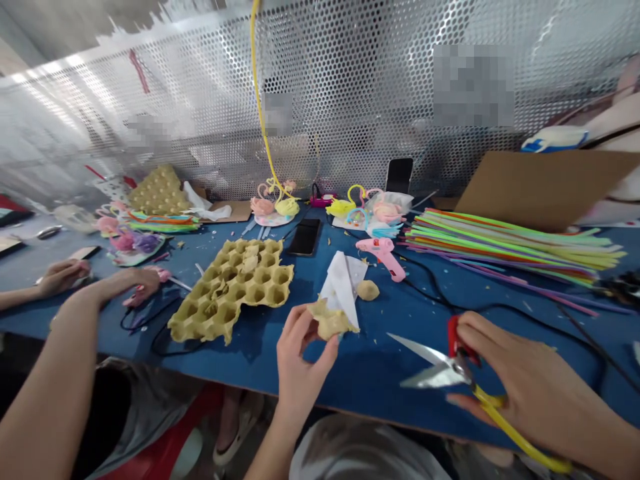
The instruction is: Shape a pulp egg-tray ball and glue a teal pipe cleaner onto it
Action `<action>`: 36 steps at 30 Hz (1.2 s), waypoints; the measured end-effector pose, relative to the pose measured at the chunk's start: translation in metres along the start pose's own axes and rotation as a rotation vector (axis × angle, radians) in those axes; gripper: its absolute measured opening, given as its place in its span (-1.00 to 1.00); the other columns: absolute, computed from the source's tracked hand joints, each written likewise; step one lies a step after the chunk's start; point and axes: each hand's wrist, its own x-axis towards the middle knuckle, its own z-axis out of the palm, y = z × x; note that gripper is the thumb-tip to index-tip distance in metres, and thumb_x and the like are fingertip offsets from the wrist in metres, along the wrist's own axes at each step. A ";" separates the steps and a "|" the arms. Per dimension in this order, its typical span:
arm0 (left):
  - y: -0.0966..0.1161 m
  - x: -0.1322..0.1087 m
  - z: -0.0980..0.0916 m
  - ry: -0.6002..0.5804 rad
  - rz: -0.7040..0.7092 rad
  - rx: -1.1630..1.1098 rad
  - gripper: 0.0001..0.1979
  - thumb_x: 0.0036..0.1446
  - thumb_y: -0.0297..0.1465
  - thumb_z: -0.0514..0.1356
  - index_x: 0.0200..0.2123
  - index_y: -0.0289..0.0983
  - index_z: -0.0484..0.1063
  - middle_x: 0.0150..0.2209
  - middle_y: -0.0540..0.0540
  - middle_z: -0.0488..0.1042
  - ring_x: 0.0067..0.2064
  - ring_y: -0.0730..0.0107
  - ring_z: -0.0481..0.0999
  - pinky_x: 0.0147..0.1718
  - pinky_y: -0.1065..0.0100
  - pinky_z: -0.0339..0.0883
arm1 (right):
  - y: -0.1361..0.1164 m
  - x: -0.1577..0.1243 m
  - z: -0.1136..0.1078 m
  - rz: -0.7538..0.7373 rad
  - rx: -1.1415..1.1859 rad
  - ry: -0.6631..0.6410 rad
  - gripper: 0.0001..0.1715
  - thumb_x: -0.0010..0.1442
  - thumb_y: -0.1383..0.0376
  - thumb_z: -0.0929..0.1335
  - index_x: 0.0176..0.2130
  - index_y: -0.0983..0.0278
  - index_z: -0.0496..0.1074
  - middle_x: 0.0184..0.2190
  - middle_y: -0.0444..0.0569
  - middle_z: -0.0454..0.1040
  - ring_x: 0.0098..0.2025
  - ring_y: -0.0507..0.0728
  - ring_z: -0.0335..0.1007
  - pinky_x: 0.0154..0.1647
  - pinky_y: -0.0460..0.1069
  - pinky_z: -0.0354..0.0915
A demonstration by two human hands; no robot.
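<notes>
Two scissor blades (425, 373) stand open not far from the left hand (305, 367).
I see that hand pinching a yellow clay lump (329, 321) over the blue counter (365, 373); the right hand (525, 380) grips the yellow scissor handles (520, 433), and one slip could nick fingers.

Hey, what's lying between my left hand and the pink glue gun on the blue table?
In the head view, a folded white paper and a small tan lump lie between your left hand and the pink glue gun.
</notes>
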 end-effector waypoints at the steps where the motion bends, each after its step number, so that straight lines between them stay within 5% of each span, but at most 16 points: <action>1: 0.000 0.000 0.000 0.009 0.037 0.051 -0.68 0.20 -0.38 0.29 0.03 -0.24 0.51 0.01 -0.23 0.42 -0.16 0.29 0.56 -0.26 0.33 0.60 | -0.002 0.004 -0.001 -0.027 -0.009 -0.030 -0.47 0.05 -0.15 0.45 -0.24 0.16 0.33 -0.28 -0.02 0.49 -0.43 0.15 0.47 -0.50 0.01 0.35; 5: 0.000 0.000 0.002 0.030 0.133 0.191 -0.63 0.19 -0.40 0.29 0.08 -0.22 0.46 -0.01 -0.21 0.43 -0.18 0.31 0.55 -0.25 0.33 0.58 | -0.006 0.013 0.000 -0.058 -0.089 -0.084 -0.47 0.16 -0.19 0.39 -0.23 0.16 0.29 -0.30 -0.06 0.43 -0.51 0.14 0.41 -0.57 0.02 0.18; 9: 0.002 -0.001 0.006 0.024 0.085 0.205 -0.57 0.18 -0.40 0.32 0.11 -0.19 0.38 -0.05 -0.15 0.47 -0.24 0.36 0.57 -0.22 0.32 0.56 | -0.013 0.020 0.002 -0.070 -0.088 -0.136 -0.47 0.16 -0.20 0.39 -0.25 0.16 0.29 -0.32 -0.08 0.41 -0.52 0.14 0.41 -0.56 0.02 0.09; 31: 0.012 -0.005 0.006 -0.020 0.042 0.129 -0.66 0.11 -0.42 0.38 -0.06 -0.22 0.39 -0.21 -0.07 0.50 -0.27 0.36 0.57 -0.25 0.38 0.53 | -0.035 0.046 0.003 -0.060 0.068 -0.275 -0.57 0.27 -0.10 0.37 -0.27 0.20 0.36 -0.37 -0.12 0.41 -0.53 0.09 0.39 -0.53 -0.01 0.05; 36: 0.012 -0.007 0.008 -0.009 0.157 0.258 -0.72 0.14 -0.41 0.37 -0.09 -0.21 0.43 -0.16 -0.11 0.51 -0.25 0.35 0.56 -0.24 0.36 0.52 | -0.039 0.052 0.004 -0.076 0.026 -0.284 -0.55 0.27 -0.13 0.35 -0.27 0.20 0.39 -0.33 -0.08 0.46 -0.50 0.14 0.46 -0.54 0.01 0.04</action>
